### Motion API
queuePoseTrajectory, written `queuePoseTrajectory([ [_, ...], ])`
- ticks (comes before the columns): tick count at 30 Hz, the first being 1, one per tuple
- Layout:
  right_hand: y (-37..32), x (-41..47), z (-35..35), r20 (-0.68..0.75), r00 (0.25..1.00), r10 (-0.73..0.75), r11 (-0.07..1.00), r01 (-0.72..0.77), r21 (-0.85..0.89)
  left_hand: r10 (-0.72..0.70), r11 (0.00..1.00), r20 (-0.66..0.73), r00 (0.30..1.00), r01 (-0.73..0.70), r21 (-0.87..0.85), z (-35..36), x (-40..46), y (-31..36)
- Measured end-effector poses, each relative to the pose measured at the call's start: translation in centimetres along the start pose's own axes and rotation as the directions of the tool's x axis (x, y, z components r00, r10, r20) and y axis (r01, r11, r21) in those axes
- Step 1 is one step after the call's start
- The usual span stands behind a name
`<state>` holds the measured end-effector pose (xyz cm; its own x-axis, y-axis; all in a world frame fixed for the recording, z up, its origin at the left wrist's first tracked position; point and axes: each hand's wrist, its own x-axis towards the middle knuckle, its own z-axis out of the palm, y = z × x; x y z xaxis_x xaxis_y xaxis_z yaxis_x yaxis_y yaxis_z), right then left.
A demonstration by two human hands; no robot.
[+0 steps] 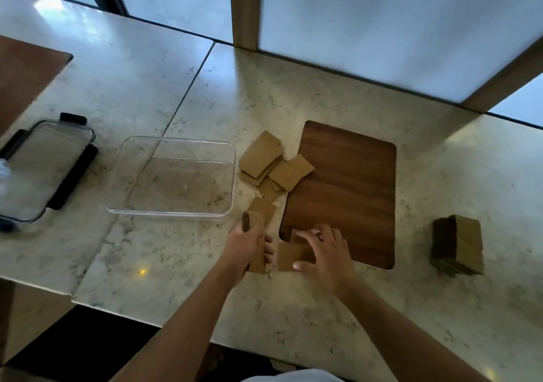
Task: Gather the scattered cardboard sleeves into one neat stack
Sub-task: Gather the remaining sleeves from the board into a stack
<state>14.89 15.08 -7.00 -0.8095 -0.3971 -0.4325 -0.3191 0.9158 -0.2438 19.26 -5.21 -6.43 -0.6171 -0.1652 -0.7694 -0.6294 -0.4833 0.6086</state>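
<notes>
While you work across the pale marble-patterned bench (147,264), the clear lid with black clips (44,170) and the empty clear plastic tub (173,176) at the left play no part yet. Your left hand (246,243) grips a small bundle of flat brown cardboard sleeves (257,240), held on edge with the fingers curled round it. Beyond it a loose heap of brown sleeves (273,164) lies overlapping, partly on the dark wooden board (346,187). Your right hand (326,252) presses spread fingers on a single sleeve (289,256) at the board's near corner, thumb at its edge. A finished block of sleeves (458,243) stands well apart at the right. You seem to be mid-collection: next, pinch that sleeve up, slide it squarely against the bundle, then reach for the heap.
</notes>
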Motion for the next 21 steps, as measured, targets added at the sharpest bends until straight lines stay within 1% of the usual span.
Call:
queuePoseTrajectory([
  [1,0.5,0.0,0.1,-0.011,1.000,0.017,0.999,-0.016,0.052,0.012,1.000,-0.013,1.000,-0.012,0.008,0.0,0.0,0.0],
  [2,0.9,0.2,0.1,-0.060,0.997,0.048,0.990,-0.040,0.137,0.024,1.000,-0.014,1.000,-0.024,0.008,0.0,0.0,-0.2],
  [3,1.2,0.4,0.0,-0.112,0.990,0.090,0.971,-0.062,0.230,0.038,0.999,-0.003,0.999,-0.038,-0.013,0.0,0.1,-0.2],
  [4,1.3,0.6,-0.5,-0.132,0.982,0.138,0.947,-0.092,0.309,0.052,0.998,0.014,0.999,-0.051,-0.039,0.0,0.2,-0.3],
  [6,1.6,1.0,-1.4,-0.117,0.969,0.216,0.894,-0.148,0.423,0.094,0.995,0.028,0.995,-0.093,-0.032,0.1,0.4,-0.5],
  [8,1.8,1.1,-2.3,-0.069,0.968,0.242,0.843,-0.175,0.508,0.132,0.990,0.037,0.991,-0.134,0.038,0.4,0.6,-0.6],
  [10,2.0,0.9,-3.6,-0.003,0.981,0.195,0.784,-0.154,0.602,0.141,0.983,0.074,0.987,-0.148,0.105,0.9,0.6,-0.6],
  [12,2.2,0.5,-4.8,0.029,0.997,0.075,0.770,-0.076,0.634,0.106,0.987,0.157,0.982,-0.123,0.103,1.4,0.5,-0.4],
  [14,2.2,0.2,-5.7,0.106,0.992,-0.063,0.780,-0.017,0.626,0.063,0.981,0.231,0.971,-0.103,0.165,1.9,0.2,0.1],
  [15,2.1,0.2,-6.0,0.141,0.983,-0.114,0.804,0.008,0.594,0.041,0.971,0.247,0.968,-0.097,0.219,2.0,0.1,0.1],
  [16,2.0,0.2,-6.3,0.153,0.977,-0.147,0.832,0.039,0.553,0.026,0.963,0.244,0.970,-0.091,0.256,2.0,0.0,0.2],
  [17,1.9,0.3,-6.3,0.144,0.978,-0.154,0.846,0.055,0.531,0.031,0.960,0.230,0.973,-0.093,0.266,2.0,-0.1,0.1],
  [18,1.8,0.5,-6.1,0.127,0.983,-0.134,0.838,0.044,0.544,0.050,0.964,0.207,0.977,-0.101,0.245,1.9,0.0,-0.1],
  [19,1.8,0.6,-5.9,0.131,0.988,-0.080,0.797,-0.015,0.603,0.079,0.973,0.174,0.981,-0.114,0.201,1.7,0.0,-0.4],
  [20,1.5,0.7,-5.6,0.173,0.985,-0.007,0.715,-0.116,0.689,0.110,0.980,0.129,0.986,-0.129,0.153,1.3,-0.1,-0.5],
  [21,1.3,0.8,-5.2,0.235,0.971,0.054,0.609,-0.218,0.763,0.131,0.983,0.087,0.988,-0.141,0.120,0.8,0.1,-0.8],
])
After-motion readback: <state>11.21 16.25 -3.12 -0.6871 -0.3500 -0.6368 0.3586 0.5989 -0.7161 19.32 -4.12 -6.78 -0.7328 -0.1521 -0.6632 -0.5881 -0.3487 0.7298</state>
